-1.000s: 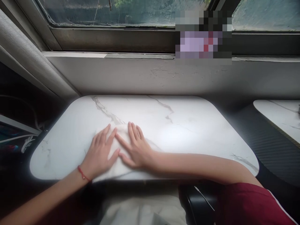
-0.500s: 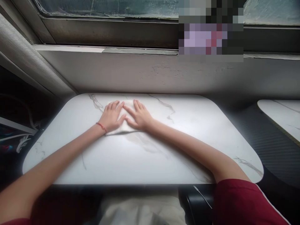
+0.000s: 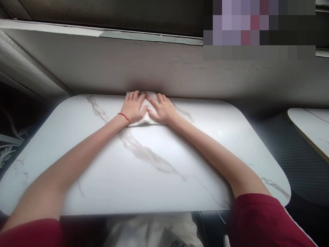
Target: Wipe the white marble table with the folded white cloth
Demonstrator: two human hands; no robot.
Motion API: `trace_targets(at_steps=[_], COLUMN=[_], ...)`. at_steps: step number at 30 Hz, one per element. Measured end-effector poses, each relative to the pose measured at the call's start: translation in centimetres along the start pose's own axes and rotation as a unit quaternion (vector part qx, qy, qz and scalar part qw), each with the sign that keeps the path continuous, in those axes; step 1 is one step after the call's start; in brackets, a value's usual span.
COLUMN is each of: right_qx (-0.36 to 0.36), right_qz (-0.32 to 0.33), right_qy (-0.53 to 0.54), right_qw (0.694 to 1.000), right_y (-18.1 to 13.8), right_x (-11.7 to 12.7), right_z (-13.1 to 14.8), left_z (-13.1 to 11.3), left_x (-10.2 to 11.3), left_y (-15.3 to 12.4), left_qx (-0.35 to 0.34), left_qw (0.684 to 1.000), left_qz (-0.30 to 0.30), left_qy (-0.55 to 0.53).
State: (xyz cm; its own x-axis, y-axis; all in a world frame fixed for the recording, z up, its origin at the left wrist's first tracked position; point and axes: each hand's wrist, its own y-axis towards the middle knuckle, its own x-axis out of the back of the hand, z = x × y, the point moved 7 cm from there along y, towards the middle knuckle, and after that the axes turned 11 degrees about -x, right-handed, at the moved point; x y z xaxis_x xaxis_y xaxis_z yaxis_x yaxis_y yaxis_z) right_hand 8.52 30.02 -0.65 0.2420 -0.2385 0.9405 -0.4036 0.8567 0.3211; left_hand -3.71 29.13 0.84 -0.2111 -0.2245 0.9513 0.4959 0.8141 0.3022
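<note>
A white cloth lies flat at the far edge of the white marble-patterned table, against the grey wall. My left hand, with a red string bracelet at the wrist, presses flat on the cloth's left half, fingers stretched out. Beside it my right hand lies flat on the right half, fingers also extended. The two hands touch at the thumbs and forefingers. Both arms reach out across the table, in dark red sleeves.
A grey wall with a window ledge rises right behind the table. A second marble table stands at the right across a dark gap. Dark clutter sits off the table's left edge. White fabric lies on my lap below.
Both hands have slid the cloth away from me, from the near middle of the table to its far edge by the wall. My view has tipped downward.
</note>
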Motion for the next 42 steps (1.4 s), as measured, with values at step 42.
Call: trace_targets(at_steps=[42], right_qx=[-0.018], right_qz=[-0.024], right_qy=[0.048], right_qw=[0.998], right_y=[-26.1], right_x=[9.0], right_z=[-2.4], left_z=[-23.1], left_x=[0.8], left_y=[-10.5], left_qx=[-0.143], left_qw=[0.989], left_qz=[0.023], left_qy=[0.011])
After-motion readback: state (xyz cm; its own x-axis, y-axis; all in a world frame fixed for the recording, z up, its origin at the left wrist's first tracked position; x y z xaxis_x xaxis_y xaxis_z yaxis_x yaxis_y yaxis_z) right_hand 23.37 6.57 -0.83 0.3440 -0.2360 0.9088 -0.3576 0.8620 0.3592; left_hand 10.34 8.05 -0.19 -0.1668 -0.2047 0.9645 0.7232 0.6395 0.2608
